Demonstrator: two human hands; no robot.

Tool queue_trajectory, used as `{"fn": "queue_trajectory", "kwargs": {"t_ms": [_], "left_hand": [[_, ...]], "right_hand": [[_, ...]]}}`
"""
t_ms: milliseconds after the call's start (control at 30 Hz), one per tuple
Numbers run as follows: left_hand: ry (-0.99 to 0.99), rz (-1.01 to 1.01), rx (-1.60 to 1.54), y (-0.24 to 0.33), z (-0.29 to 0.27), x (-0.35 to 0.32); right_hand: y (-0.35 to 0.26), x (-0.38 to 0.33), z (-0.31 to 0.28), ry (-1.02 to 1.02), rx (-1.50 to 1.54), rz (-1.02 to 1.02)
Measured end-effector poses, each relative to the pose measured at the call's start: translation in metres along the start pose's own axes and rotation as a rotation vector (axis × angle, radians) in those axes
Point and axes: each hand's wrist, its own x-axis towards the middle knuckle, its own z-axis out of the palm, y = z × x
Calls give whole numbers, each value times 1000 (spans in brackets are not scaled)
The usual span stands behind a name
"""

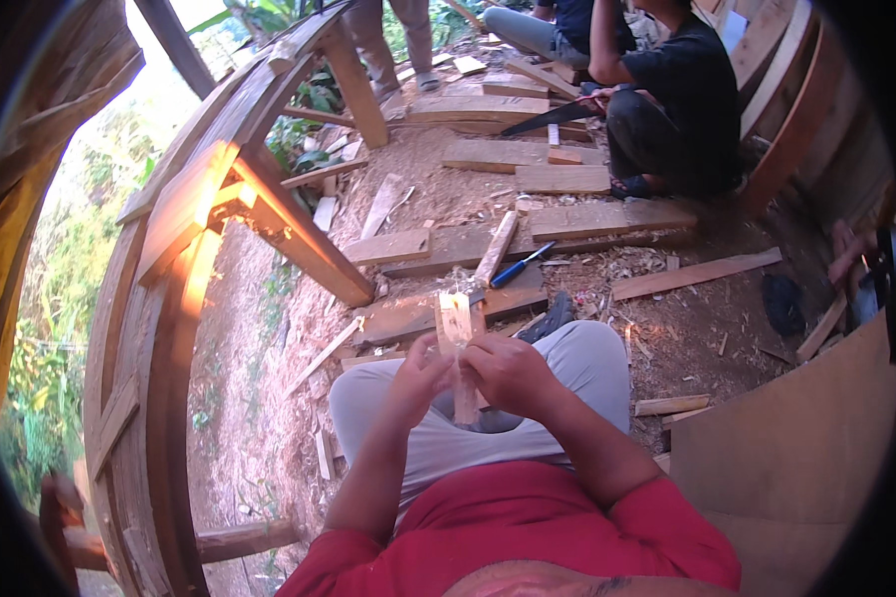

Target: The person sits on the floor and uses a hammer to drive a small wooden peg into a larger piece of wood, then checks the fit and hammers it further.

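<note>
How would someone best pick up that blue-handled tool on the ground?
Probably by its blue handle, from above and the near side: the tool lies slanted, its handle end closer to the person's right hand, its narrower dark end pointing away and rightward.

Red shirt (pixel 498 497), short sleeves (pixel 662 522); loose trousers (pixel 582 378), pale grey, perhaps faintly lilac, view blurry.

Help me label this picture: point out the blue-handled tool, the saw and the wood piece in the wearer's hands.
Blue-handled tool (pixel 510 274): head view, on the handle.
Saw (pixel 556 116): head view, on the dark blade.
Wood piece (pixel 455 316): head view, on its bright far end.
</note>
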Motion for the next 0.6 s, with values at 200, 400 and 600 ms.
{"fn": "queue_trajectory", "kwargs": {"t_ms": [200, 400, 600], "left_hand": [[-210, -86, -214, -30, -10, 16], [-146, -52, -236, -22, -8, 13], [-74, 56, -123, -15, 2, 7]], "right_hand": [[7, -11, 2, -14, 7, 73], [9, -12, 2, -33, 46, 105], [9, -13, 6, -19, 79, 141]]}}
